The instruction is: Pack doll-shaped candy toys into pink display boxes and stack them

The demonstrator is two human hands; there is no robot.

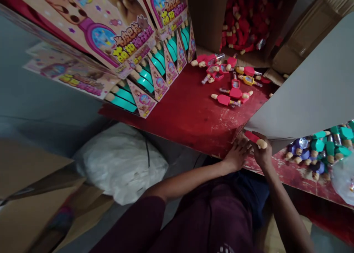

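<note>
One red toy [256, 139] sits at the front edge of the red worktop [182, 113], grasped in my right hand's [262, 151] fingers. My left hand [238, 155] is just beside it; I can't tell if its fingers grip anything. Beyond, I count roughly a dozen loose toys [224, 99], mostly red, some yellow. An open carton [207, 21] behind them holds many more red ones. To my left, display boxes [110, 32] reading "卡皮巴拉" contain teal toys [124, 100]. Teal and purple toys [318, 146] crowd the right, beside a clear bag [343, 179].
</note>
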